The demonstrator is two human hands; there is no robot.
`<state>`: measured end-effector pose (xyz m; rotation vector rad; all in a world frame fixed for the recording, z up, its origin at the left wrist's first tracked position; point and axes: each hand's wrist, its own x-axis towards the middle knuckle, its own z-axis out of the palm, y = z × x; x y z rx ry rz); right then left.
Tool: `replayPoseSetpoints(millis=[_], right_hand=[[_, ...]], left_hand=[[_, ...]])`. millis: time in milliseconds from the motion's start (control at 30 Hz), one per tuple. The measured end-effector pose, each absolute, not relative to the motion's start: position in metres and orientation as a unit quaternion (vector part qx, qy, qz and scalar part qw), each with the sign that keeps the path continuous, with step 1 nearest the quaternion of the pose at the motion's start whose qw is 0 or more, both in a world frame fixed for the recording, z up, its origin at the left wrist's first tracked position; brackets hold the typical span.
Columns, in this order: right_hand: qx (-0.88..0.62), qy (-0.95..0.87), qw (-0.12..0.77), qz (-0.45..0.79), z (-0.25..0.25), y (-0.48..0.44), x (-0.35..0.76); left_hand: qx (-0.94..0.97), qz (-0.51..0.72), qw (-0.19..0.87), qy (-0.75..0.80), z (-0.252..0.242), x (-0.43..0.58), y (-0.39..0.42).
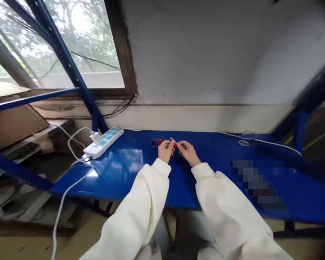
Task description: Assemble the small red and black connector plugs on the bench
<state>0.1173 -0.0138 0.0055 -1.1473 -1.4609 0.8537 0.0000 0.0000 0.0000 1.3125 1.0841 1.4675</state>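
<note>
Both my hands meet over the far middle of the blue table (124, 169). My left hand (165, 150) and my right hand (187, 151) are both pinched on a small pale stick-like piece (173, 141) with a red bit (175, 145) under it. Right behind them lies a short row of small red and black pieces (157, 142). White sleeves cover both my arms. The small piece is too tiny to name.
A white power strip (104, 142) with teal sockets lies at the table's back left, its cable (62, 202) dropping off the edge. A thin wire and small rings (245, 139) lie at the back right. Small dark dots (205, 141) sit right of my hands. A blurred patch (260, 186) covers the right side.
</note>
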Motion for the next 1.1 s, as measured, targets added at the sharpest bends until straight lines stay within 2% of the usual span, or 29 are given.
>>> replayPoseSetpoints(millis=[367,700,900,1100], right_hand=[[-0.436,-0.667,0.472,0.378,-0.002,-0.009,0.121],[-0.416,-0.687,0.455,0.386,-0.003,-0.009,0.124],[-0.471,-0.719,0.410,0.305,-0.005,-0.010,0.126],[-0.563,-0.690,0.417,0.180,-0.003,0.009,0.139]], left_hand=[[0.573,0.573,0.382,0.444,0.001,-0.001,-0.001],[0.580,0.566,0.377,0.449,-0.004,-0.002,0.002],[0.585,0.549,0.363,0.473,-0.011,-0.002,0.007],[0.613,0.514,0.349,0.488,-0.011,-0.001,0.005]])
